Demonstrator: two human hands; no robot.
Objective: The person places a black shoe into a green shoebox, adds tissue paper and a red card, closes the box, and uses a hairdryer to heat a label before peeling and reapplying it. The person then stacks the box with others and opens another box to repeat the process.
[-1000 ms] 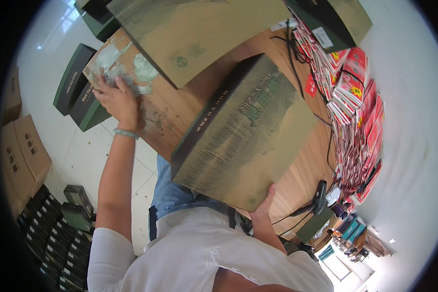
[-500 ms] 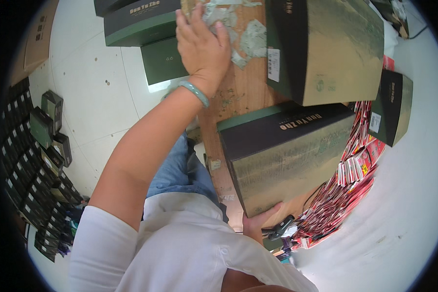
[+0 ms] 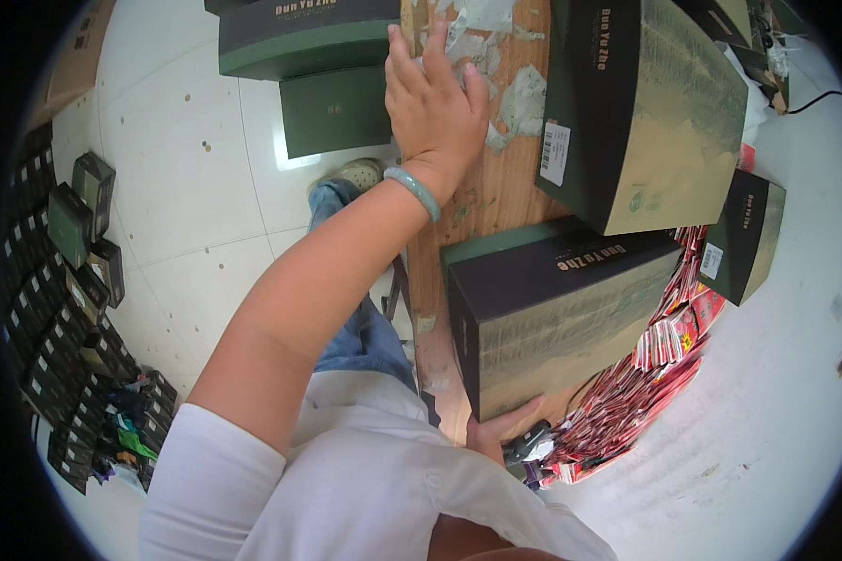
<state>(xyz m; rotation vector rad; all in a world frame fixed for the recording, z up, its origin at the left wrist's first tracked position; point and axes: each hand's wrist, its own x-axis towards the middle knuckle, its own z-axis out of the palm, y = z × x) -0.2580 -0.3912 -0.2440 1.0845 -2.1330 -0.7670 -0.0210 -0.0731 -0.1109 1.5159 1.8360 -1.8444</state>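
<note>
My left hand (image 3: 438,107), a pale green bangle at its wrist, lies with spread fingers over the left edge of the wooden table (image 3: 482,210), beside torn scraps of clear tape (image 3: 522,103). It holds nothing. At the near end of a black, green and gold cardboard box (image 3: 557,323), my right hand (image 3: 503,426) grips the lower corner; one stretched digit shows along the gold side and the rest is hidden. Just beyond stands a larger box (image 3: 674,131) of the same colours, with a white label on its dark end.
Red and white packets (image 3: 617,393) are heaped along the table's right side, where a smaller box (image 3: 744,234) stands. Green boxes (image 3: 335,112) lie on the floor to the left. Stacks of dark boxes (image 3: 51,355) fill the far left. A black handheld device (image 3: 529,441) lies near my right hand.
The whole view has shifted, so the table and boxes appear slightly further right and lower. My left hand stays spread at the table edge and my right hand stays at the box's corner.
</note>
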